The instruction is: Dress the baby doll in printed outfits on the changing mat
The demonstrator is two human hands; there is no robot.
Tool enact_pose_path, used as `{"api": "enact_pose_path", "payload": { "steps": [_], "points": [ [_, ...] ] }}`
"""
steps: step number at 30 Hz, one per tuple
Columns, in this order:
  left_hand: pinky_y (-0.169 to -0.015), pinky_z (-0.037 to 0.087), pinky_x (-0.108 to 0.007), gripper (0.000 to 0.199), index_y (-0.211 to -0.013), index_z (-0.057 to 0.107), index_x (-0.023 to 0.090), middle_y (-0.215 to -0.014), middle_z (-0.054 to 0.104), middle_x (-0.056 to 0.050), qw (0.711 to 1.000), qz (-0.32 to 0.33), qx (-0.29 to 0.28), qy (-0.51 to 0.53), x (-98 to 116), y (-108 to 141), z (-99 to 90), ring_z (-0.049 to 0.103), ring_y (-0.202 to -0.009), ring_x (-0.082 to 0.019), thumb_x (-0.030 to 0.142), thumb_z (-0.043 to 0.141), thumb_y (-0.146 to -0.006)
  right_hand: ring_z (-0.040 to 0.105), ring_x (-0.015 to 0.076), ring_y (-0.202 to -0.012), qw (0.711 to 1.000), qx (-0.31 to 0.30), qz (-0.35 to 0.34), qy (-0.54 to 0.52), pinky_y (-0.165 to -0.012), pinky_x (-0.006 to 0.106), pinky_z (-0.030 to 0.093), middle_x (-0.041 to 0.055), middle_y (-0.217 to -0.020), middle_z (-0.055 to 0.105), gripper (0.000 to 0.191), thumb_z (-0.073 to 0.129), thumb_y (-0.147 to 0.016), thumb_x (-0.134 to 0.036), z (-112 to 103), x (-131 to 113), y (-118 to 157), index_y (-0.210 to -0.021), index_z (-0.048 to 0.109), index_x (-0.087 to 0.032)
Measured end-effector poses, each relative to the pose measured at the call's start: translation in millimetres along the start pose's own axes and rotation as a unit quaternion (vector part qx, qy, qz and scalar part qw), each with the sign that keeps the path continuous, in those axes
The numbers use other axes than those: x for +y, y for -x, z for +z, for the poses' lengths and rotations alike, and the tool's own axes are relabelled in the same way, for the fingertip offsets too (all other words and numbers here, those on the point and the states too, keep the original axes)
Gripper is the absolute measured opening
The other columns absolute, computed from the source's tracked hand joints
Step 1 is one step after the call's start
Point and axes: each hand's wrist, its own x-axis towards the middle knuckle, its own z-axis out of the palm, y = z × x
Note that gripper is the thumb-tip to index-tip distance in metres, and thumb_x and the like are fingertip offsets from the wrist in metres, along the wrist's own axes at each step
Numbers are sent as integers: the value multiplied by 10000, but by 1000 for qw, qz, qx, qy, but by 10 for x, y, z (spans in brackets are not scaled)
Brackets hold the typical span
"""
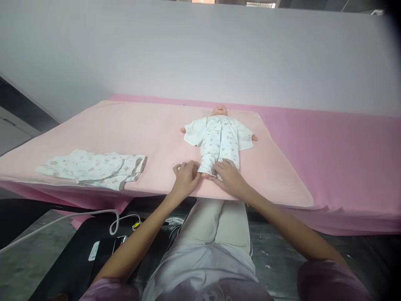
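Note:
A baby doll point(220, 110) lies on its back on the peach mat, head away from me and arms spread. It wears a white printed baby outfit point(216, 133) with wide plain sleeves. My left hand point(186, 177) pinches the left edge of a trouser leg cuff point(206, 165) at the doll's foot point(206, 175). On the other side of that cuff is my right hand point(231, 177), its fingers closed on the cloth. The doll's other foot is hidden behind my right hand.
Folded printed baby clothes point(100, 167) lie on the left of the peach mat point(163, 125). Pink cloth point(328, 159) covers the table under it. A grey partition point(200, 54) stands behind. Below left, a black chair point(72, 259) carries a phone-like device point(105, 255) and a white cable point(114, 225).

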Motion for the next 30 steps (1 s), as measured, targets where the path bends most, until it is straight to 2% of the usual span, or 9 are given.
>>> {"api": "enact_pose_path", "payload": {
  "steps": [6, 8, 11, 14, 18, 21, 23, 27, 30],
  "points": [
    [-1129, 381, -536, 201, -1155, 558, 240, -1097, 769, -57, 992, 51, 105, -49, 155, 320, -84, 684, -969, -284, 189, 598, -965, 645, 259, -928, 996, 82, 28, -33, -1231, 517, 429, 16, -907, 679, 93, 638, -1005, -195, -87, -156, 211, -991, 573, -259],
    [-1079, 411, -547, 238, -1182, 565, 253, -1084, 756, -74, 990, 69, 99, -73, 182, 449, -90, 665, -980, -317, 199, 611, -955, 680, 286, -1049, 994, 95, 40, -24, -1269, 560, 404, 48, -1030, 719, 74, 660, -1009, -250, -132, -185, 341, -1046, 597, -261],
    [-1001, 458, -553, 306, -1263, 584, 265, -1200, 725, -125, 991, 76, 83, -69, 234, 590, -82, 637, -1098, -371, 262, 650, -965, 652, 356, -1331, 993, 99, 56, -18, -1273, 619, 407, 118, -1338, 717, 221, 690, -1025, -345, -197, -125, 585, -1223, 625, -270],
    [-1026, 476, -563, 352, -1326, 603, 272, -1363, 688, -149, 993, 98, 61, -41, 345, 631, -34, 605, -1237, -391, 360, 691, -996, 618, 402, -1410, 985, 126, 118, -23, -1244, 662, 437, 157, -1450, 686, 379, 692, -1025, -391, -233, 58, 846, -1376, 604, -278],
    [-1078, 447, -564, 307, -1328, 629, 263, -1360, 709, -137, 987, 150, 21, -49, 572, 461, 153, 602, -1256, -372, 447, 638, -1082, 660, 410, -1316, 965, 131, 217, -61, -1147, 627, 525, 174, -1386, 722, 413, 694, -1029, -474, -215, 302, 1047, -1372, 631, -251],
    [-1063, 425, -557, 178, -1194, 653, 254, -1194, 747, -118, 982, 169, 3, -80, 686, 251, 319, 627, -1146, -352, 398, 595, -1109, 709, 384, -1208, 967, 103, 219, -79, -1104, 602, 535, 125, -1242, 786, 249, 675, -1042, -460, -186, 347, 1043, -1189, 693, -260],
    [-1059, 415, -547, 89, -1105, 644, 252, -1080, 753, -98, 980, 176, -3, -91, 702, 154, 387, 640, -1078, -332, 321, 588, -1100, 729, 370, -1148, 966, 117, 217, -73, -1082, 591, 532, 102, -1166, 806, 162, 670, -1024, -392, -174, 313, 1014, -1117, 700, -263],
    [-1075, 410, -526, 61, -1061, 610, 253, -1029, 770, -49, 981, 175, 27, -73, 649, 170, 372, 666, -1018, -289, 198, 589, -1044, 737, 355, -1073, 963, 163, 207, -53, -1073, 585, 523, 85, -1060, 792, 121, 653, -962, -277, -193, 191, 1021, -1081, 672, -264],
    [-1073, 428, -517, 100, -1081, 600, 262, -1086, 773, -41, 982, 182, 25, -43, 597, 291, 237, 669, -1066, -290, 208, 627, -1002, 723, 366, -1092, 978, 119, 166, -45, -1083, 610, 513, 84, -1083, 775, 124, 672, -976, -307, -279, 146, 1081, -1093, 647, -276]
  ]
}}
